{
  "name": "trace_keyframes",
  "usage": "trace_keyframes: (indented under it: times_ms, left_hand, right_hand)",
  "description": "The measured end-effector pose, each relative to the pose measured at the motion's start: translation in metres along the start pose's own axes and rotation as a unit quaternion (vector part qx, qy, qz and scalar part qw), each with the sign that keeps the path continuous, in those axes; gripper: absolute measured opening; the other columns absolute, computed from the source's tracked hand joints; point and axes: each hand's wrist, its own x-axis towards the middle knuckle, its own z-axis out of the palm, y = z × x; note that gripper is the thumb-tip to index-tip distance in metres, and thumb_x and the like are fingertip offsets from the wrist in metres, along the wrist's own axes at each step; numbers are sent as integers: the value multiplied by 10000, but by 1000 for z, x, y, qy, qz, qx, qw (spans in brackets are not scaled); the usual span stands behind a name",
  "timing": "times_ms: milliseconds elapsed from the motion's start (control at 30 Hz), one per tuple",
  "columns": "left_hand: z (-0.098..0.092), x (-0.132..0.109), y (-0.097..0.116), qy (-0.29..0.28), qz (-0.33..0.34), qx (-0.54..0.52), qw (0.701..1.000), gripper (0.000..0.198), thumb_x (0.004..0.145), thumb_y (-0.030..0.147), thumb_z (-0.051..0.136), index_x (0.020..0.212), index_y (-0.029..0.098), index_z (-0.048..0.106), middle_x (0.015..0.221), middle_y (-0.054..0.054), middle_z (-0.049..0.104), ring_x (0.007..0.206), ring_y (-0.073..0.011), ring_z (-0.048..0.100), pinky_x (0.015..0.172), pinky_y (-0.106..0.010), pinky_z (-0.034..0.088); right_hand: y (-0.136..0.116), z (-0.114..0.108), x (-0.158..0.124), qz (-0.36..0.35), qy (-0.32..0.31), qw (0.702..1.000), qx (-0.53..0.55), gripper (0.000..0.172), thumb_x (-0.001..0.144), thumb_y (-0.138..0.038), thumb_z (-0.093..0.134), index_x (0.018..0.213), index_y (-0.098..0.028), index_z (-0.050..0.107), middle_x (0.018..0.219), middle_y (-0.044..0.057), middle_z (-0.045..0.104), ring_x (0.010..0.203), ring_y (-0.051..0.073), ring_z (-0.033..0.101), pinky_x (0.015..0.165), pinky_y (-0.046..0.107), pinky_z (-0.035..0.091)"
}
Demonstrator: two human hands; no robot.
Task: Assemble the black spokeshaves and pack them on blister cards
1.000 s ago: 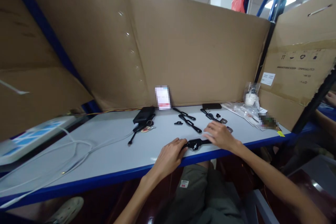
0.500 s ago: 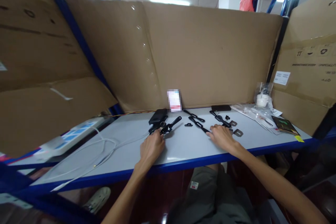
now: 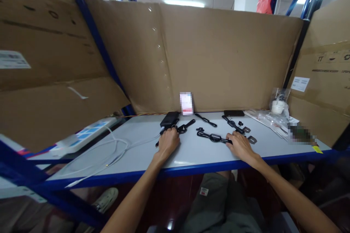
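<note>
Right hand pinches black strap at three-o'clock end; off-centre hold could swing it into small part. Left hand: grip hidden, cannot tell.

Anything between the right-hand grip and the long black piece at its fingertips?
Nothing visible. The right-hand grip is right at the near-right end of the long black piece; the small black clip lies behind its left end, not between.
</note>
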Motion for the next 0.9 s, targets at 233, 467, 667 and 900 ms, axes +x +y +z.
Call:
trace_keyframes:
  times_ms: [233, 467, 667, 900]
  left_hand:
    - [-2, -16, 2, 7, 42, -15, 999, 239, 964, 240, 434, 1094, 133, 604, 1062, -180, 698, 999, -320, 675, 772, -373, 497]
    - [-11, -28, 11, 89, 92, -35, 991, 384, 951, 213, 402, 1293, 109, 542, 1264, -243, 577, 1184, -382, 518, 944, -511, 406]
    - [0, -45, 49, 62, 289, -100, 950, 337, 994, 331, 466, 1298, 256, 591, 1250, -92, 612, 1163, -272, 512, 977, -402, 409]
    - [13, -37, 59, 44, 286, -151, 945, 324, 998, 355, 447, 1174, 194, 665, 1122, -122, 629, 1053, -275, 541, 942, -414, 418]
  right_hand:
    - [8, 2, 1, -8, 3, 1000, 1, 189, 923, -212, 577, 1063, -177, 700, 1074, 148, 659, 1039, 293, 616, 837, 355, 455]
    - [10, 5, 9, -10, 32, 998, 49, 232, 867, -173, 633, 1091, -197, 691, 1076, 113, 650, 1063, 269, 591, 864, 338, 439]
    - [29, -3, 13, 4, 63, 994, 89, 328, 894, -198, 617, 1217, -245, 651, 1164, 53, 656, 1110, 202, 584, 932, 305, 417]
    - [70, -25, -10, 127, 56, 989, 41, 220, 942, -243, 507, 991, -200, 717, 1013, 94, 709, 981, 248, 632, 774, 311, 419]
